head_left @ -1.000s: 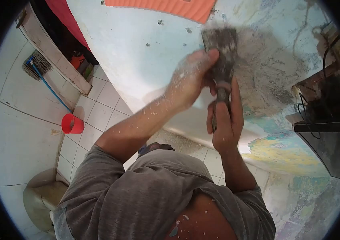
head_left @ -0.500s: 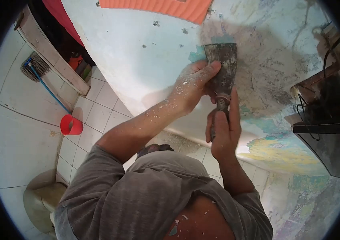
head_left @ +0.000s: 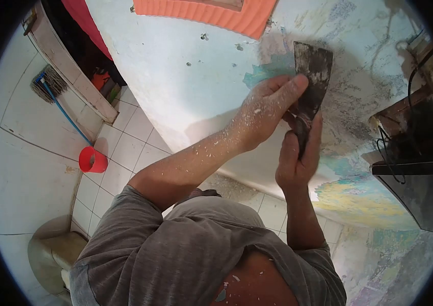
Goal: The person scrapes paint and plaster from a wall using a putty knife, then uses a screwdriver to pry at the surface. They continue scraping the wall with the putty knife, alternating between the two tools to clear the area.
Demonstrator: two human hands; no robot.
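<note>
Now the scraper (head_left: 314, 66) has moved right, over the patchy wall (head_left: 354, 102). My left hand (head_left: 262, 116) pinches the blade's side; my right hand (head_left: 297, 168) grips the handle. It looks stiff and fairly light, so I think the handle is the best place to hold.

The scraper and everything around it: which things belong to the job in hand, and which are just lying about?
In the job:
scraper
left hand, at its blade
right hand, on its handle
patchy wall

Seemingly just about:
blue-handled mop
red bucket
orange frame
</note>
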